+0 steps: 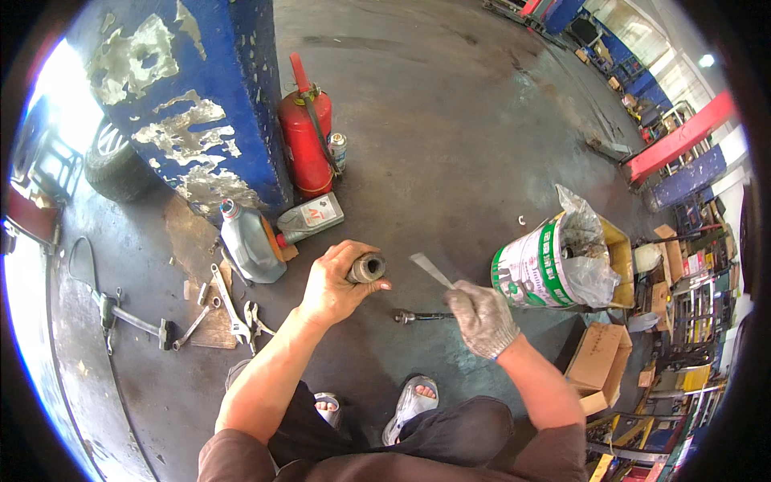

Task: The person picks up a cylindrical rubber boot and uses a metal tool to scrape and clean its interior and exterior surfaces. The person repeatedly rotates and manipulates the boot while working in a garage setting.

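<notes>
- Hollow metal cylinder sits in the bare left hand, its round open end turned up toward the camera; the fingers curl around its far side and the thumb lies along its near side, so the grip is closed on it.
- The right hand, in a pale grey knit glove, is closed around a flat-bladed scraper; the blade points toward the cylinder, apart from it, and the fist hides the other end.
- On the dark floor between the hands lies a slim metal tool, running toward the glove.
- Left of the left arm lie a hammer, an adjustable wrench and pliers.
- Beyond the left hand, a grey jug stands near a red fire extinguisher.
- Beyond the right hand, a white-and-green bucket holds clear plastic; a cardboard box is nearby.
</notes>
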Demonstrator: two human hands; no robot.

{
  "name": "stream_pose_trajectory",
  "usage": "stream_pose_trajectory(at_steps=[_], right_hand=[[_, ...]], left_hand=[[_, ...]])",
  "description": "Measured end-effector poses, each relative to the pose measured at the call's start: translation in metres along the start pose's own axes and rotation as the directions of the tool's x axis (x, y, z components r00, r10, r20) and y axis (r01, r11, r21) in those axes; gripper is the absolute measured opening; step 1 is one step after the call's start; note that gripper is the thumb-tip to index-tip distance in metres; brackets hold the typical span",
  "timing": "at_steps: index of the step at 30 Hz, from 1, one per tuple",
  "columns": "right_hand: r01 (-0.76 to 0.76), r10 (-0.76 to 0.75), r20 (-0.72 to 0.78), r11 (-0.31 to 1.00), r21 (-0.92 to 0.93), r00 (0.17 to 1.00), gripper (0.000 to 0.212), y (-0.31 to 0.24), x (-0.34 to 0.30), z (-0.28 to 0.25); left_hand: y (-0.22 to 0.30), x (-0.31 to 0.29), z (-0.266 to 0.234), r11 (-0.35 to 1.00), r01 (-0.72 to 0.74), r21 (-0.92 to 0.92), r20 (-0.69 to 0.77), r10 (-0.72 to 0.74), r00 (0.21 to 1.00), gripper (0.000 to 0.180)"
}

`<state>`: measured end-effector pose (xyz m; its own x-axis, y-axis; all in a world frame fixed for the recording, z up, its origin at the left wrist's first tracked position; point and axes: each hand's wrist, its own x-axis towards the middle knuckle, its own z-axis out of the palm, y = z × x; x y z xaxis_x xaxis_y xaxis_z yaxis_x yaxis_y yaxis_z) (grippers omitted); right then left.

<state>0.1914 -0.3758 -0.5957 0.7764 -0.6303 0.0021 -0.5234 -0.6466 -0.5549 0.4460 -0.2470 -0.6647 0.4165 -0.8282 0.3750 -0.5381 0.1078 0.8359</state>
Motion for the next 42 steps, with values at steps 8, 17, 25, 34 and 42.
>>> stream_pose_trajectory(at_steps=[8, 17, 25, 34, 42], right_hand=[[0.142, -0.075, 0.158, 0.872, -0.469, 0.985, 0.046, -0.045, 0.024, -0.042], [0.056, -0.003, 0.144, 0.931, -0.362, 0.990, 0.052, -0.031, 0.012, -0.044], [-0.055, 0.047, 0.114, 0.996, 0.065, 0.992, 0.045, -0.005, -0.001, -0.018], [-0.305, 0.251, 0.195, 0.890, 0.338, 0.948, 0.036, -0.001, -0.008, -0.006], [0.012, -0.033, 0.153, 0.991, 0.137, 0.988, 0.027, -0.001, -0.006, -0.042]], left_hand=[[0.018, 0.008, 0.016, 0.951, -0.239, 0.196, 0.020, 0.240, 0.971, 0.057], [0.026, 0.005, 0.041, 0.992, -0.104, 0.070, 0.043, 0.101, 0.994, 0.050], [0.028, -0.001, 0.061, 0.999, 0.044, -0.009, -0.045, -0.045, 0.998, 0.049], [0.028, 0.001, 0.085, 0.980, 0.133, -0.147, -0.166, -0.157, 0.974, 0.047], [0.035, -0.001, 0.089, 0.994, 0.047, -0.098, -0.143, -0.061, 0.988, 0.047]])
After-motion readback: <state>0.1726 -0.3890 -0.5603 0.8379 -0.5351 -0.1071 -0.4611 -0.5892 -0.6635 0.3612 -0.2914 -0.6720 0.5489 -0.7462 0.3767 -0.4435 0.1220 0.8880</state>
